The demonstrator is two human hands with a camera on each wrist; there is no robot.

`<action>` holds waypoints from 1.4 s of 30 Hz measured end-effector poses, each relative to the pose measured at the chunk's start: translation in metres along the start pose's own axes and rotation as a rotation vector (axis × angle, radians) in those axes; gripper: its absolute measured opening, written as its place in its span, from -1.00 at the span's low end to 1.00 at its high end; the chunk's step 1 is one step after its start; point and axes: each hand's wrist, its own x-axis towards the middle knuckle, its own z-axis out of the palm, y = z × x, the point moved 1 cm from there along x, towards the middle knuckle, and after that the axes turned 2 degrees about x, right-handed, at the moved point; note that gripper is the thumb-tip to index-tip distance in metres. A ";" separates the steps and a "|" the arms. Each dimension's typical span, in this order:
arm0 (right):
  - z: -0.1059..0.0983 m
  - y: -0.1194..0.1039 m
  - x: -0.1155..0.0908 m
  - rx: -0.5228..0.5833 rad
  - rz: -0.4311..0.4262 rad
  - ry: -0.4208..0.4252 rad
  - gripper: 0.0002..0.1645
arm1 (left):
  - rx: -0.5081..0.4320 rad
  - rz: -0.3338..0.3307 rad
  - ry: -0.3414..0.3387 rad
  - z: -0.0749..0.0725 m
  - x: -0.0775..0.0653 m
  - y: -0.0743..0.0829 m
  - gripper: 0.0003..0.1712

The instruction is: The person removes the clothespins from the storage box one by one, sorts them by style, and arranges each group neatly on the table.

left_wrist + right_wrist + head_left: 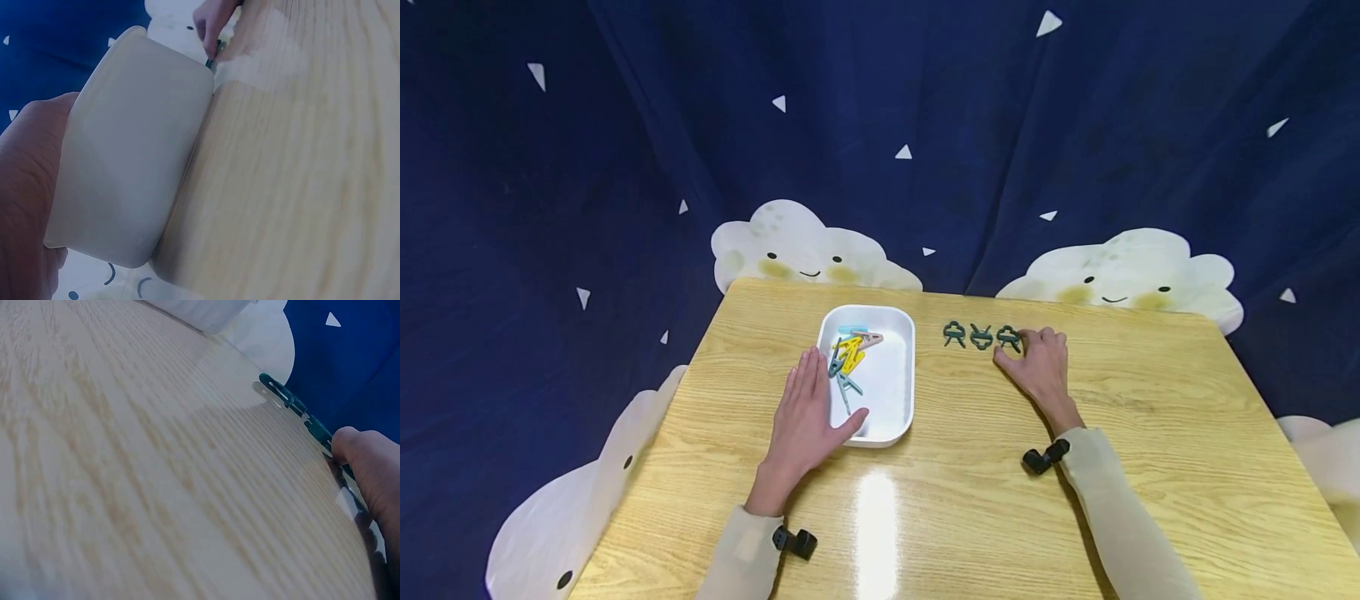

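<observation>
A white tray (891,383) holds several clips: a yellow clip (852,354), a pinkish-beige clip (871,338), and blue-green ones. My left hand (805,421) rests along the tray's left side, its fingers straight and its thumb stretched over the near end. To the right of the tray, three dark green clips lie in a row: a left clip (954,333), a middle clip (981,337) turned the other way, and a right clip (1008,337). My right hand (1043,365) pinches the right clip between thumb and fingers, low over the table; the right wrist view shows the thumb (362,456) against it.
The wooden table (955,500) runs back to a dark blue curtain (850,108) printed with white triangles and smiling clouds. A black camera (795,542) is strapped to the left wrist and another black camera (1045,457) to the right.
</observation>
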 end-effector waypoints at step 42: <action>0.007 -0.110 -0.027 0.234 -0.395 0.163 -0.39 | -0.018 -0.013 -0.019 -0.001 0.000 -0.001 0.35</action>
